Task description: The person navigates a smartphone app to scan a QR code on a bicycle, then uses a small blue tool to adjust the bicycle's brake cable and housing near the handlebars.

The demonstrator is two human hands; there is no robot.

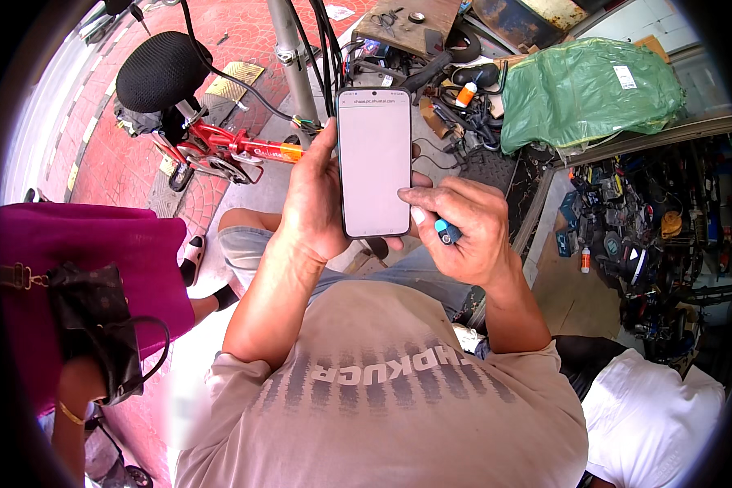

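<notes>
A smartphone [375, 167] with a nearly blank white page on its screen stands upright over my lap. My left hand [311, 199] is closed round it, the thumb along its left edge and fingertips showing past its right side. Curled beside the lower right of the phone is my right hand [468, 224], its index finger at the screen's right edge. Between its fingers I hold a tool with a blue and black handle [446, 232]; only the rounded handle end shows, the rest being hidden by the hand.
A red bicycle [228, 145] with a black saddle [163, 71] stands front left. On the left is a person in a purple garment [98, 236]; a person in white [655, 415] is lower right. Tools and parts, a green plastic sheet [590, 93] and a wooden table [431, 20] lie ahead and right.
</notes>
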